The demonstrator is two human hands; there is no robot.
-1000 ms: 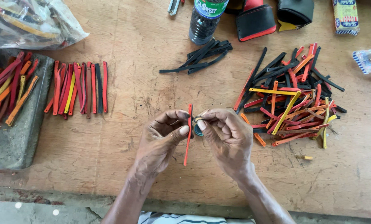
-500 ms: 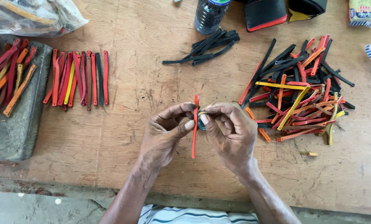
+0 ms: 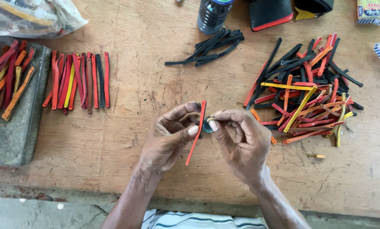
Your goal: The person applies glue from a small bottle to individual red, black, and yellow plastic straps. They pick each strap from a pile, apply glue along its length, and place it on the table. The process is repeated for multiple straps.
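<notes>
matt red strip (image 3: 197,131), scuffed wooden table (image 3: 156,76)

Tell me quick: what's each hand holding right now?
Left hand: closed, pinching the red strip.
Right hand: closed on a small round piece against the strip.

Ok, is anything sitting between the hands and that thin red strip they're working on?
Nothing visible does. The left hand already pinches the thin red strip with thumb and fingers, and the right hand presses a small round dark piece against it. The strip is held above the worn wooden table, apart from the strip piles.
</notes>
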